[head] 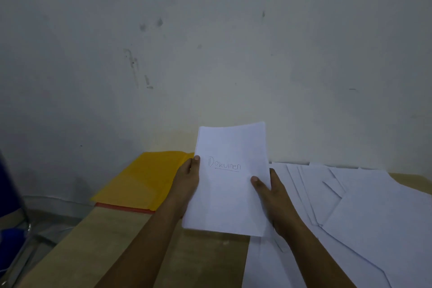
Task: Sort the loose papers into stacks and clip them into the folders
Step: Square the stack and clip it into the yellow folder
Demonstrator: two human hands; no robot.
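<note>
A stack of white paper (230, 194) with "Dokumen" handwritten on its top sheet is held up above the wooden table (98, 241). My left hand (187, 182) grips its left edge, thumb on top. My right hand (268, 192) grips its right edge, thumb on the sheet. Loose white papers (364, 213) lie spread over the right half of the table. A yellow folder (140, 182) lies at the table's far left, with a red folder (121, 207) showing under its near edge.
A grey scuffed wall (210, 54) stands right behind the table. A blue chair with a metal frame (14, 217) is at the far left, beside the table's left edge.
</note>
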